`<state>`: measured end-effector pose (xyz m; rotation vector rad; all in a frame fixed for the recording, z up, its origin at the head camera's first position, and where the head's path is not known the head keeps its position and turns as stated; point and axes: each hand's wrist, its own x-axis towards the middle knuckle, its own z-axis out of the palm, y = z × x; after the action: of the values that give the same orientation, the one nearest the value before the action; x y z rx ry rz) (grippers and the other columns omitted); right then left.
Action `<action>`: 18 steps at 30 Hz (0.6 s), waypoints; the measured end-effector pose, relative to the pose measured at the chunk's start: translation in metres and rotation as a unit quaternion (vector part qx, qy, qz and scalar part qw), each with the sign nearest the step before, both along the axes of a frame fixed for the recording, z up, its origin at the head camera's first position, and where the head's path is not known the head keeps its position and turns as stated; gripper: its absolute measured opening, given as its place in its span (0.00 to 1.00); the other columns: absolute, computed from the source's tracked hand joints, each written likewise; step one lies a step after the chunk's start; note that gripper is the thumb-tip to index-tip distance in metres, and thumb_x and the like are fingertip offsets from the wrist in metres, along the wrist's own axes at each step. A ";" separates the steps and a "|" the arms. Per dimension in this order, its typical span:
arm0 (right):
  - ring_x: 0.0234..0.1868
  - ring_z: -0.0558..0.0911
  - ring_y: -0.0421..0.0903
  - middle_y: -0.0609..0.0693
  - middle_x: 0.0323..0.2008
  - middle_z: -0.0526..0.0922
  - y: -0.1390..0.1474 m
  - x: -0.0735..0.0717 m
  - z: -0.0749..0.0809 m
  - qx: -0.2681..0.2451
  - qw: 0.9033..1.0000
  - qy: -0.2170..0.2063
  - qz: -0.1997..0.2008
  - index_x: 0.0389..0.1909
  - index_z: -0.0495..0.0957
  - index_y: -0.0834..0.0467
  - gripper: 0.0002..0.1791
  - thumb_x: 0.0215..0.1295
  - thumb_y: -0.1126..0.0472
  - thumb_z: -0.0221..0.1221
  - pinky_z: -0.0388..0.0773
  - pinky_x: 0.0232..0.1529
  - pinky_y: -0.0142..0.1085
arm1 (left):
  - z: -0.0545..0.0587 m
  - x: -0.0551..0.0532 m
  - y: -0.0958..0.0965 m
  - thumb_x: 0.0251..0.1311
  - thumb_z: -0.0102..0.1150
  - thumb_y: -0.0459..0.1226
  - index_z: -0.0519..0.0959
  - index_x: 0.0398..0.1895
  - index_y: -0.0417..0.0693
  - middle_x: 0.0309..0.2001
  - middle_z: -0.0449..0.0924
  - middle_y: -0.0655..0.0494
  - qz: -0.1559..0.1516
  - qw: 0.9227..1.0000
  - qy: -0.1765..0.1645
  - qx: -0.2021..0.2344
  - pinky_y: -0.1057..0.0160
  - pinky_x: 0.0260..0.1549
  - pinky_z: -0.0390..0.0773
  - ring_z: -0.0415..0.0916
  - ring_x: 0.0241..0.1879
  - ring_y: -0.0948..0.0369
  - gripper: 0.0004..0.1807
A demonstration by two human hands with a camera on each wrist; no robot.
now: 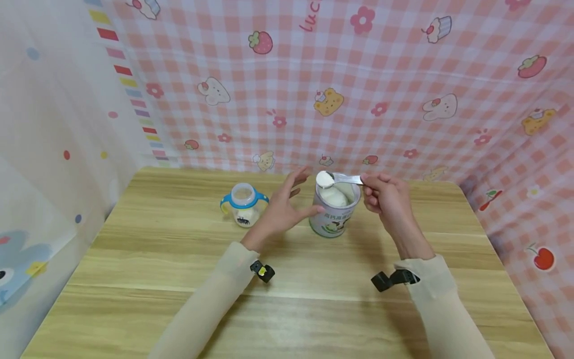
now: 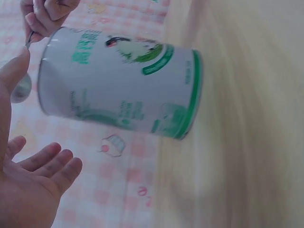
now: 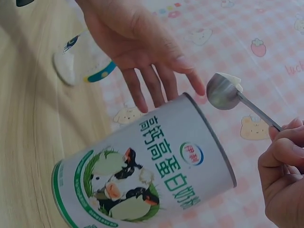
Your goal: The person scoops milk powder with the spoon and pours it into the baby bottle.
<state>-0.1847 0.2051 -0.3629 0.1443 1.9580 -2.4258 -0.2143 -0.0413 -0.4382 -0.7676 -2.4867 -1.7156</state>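
A metal measuring spoon point(image 3: 223, 92) heaped with white powder is over the open mouth of a milk powder can point(image 1: 331, 219). Its handle is pinched in my right hand point(image 1: 389, 199), to the right of the can. My left hand point(image 1: 282, 207) is spread at the can's left side, fingers apart and holding nothing; whether the thumb touches the rim I cannot tell. Inside the can, white powder point(image 1: 334, 196) shows. A baby bottle point(image 1: 244, 218) with blue-and-yellow handles and no lid stands upright left of my left hand, pale contents in it.
The wooden table point(image 1: 287, 319) ends at the back against a pink checked cloth point(image 1: 287, 89). A white dotted curtain point(image 1: 54, 124) hangs on the left. Black straps with small cameras are on both wrists.
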 end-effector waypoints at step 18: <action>0.15 0.65 0.36 0.45 0.18 0.72 -0.024 -0.001 0.008 0.001 1.000 0.018 0.018 0.27 0.79 0.60 0.13 0.75 0.63 0.58 0.57 0.14 0.24 | 0.030 0.009 -0.052 0.56 0.76 0.50 0.50 0.81 0.75 0.79 0.60 0.63 0.040 0.998 0.052 0.005 0.53 0.77 0.66 0.57 0.78 0.64 0.55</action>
<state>-0.1858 0.1815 -0.3546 0.0646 1.9610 -2.4206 -0.2057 -0.0931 -0.4078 -0.7276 -2.4041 -1.6173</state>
